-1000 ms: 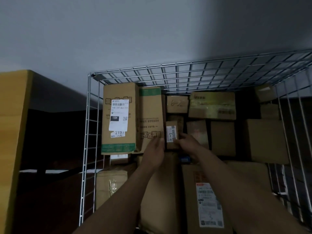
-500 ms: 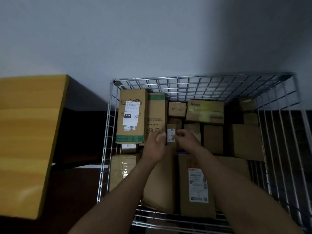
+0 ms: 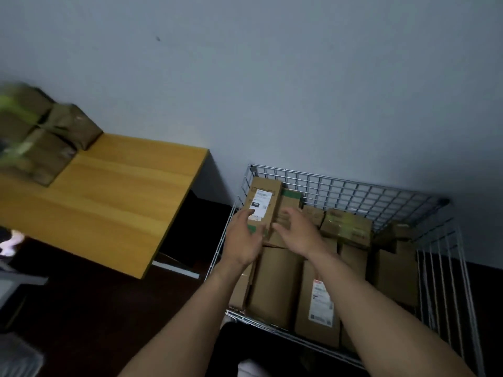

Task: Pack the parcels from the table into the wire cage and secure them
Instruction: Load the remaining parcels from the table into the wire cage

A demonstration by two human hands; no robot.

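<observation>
Cardboard parcels (image 3: 275, 284), left hand (image 3: 243, 238), right hand (image 3: 298, 231) spread above

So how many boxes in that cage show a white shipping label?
2. One is the tall box standing in the far left corner of the wire cage; the other is the long box lying by the front rail. Other boxes' labels may be hidden.

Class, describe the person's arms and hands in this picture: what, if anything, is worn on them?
Nothing worn shows. The left hand and right hand are ungloved, with no ring, watch or band visible; the left forearm and right forearm are bare to the picture's lower edge.
</observation>
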